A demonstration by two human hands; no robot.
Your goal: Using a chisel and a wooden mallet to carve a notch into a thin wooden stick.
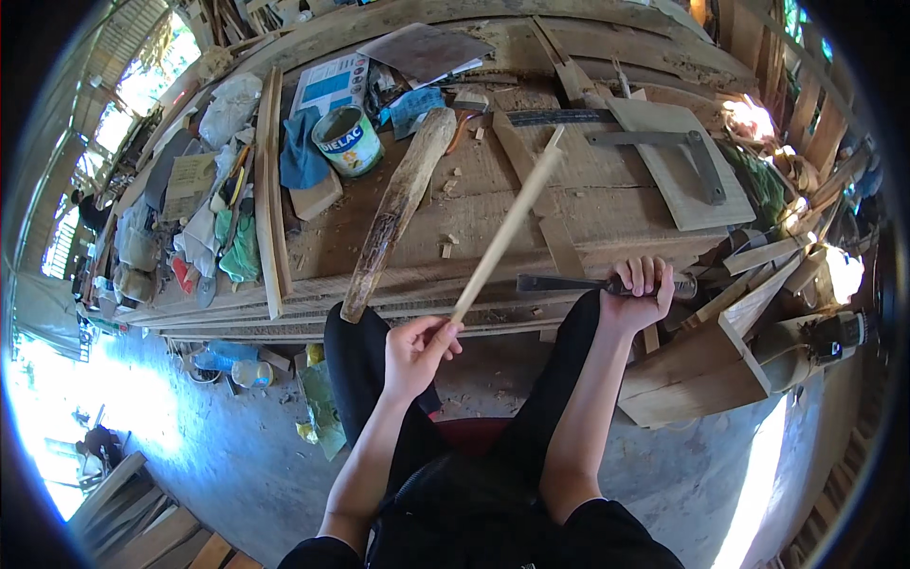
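My left hand (pixel 420 353) pinches the lower end of a thin, pale wooden stick (pixel 507 228), which slants up and to the right over the bench edge. Wrapped round the handle of a chisel (pixel 564 283) is my right hand (pixel 645 289); the dark blade points left, toward the stick but apart from it. A rough, half-barked piece of wood (pixel 400 209) lies on the workbench (pixel 445 216) left of the stick, its lower end jutting past the front edge by my left knee. Small wood chips (pixel 448 248) are scattered around it.
An open tin can (pixel 348 142) stands beside a blue cloth (pixel 303 152) at the back left. To the right, a metal square (pixel 701 161) rests on a flat board (pixel 664 190). Plastic bags and tools crowd the far left. A wooden box (pixel 697 379) stands by my right side.
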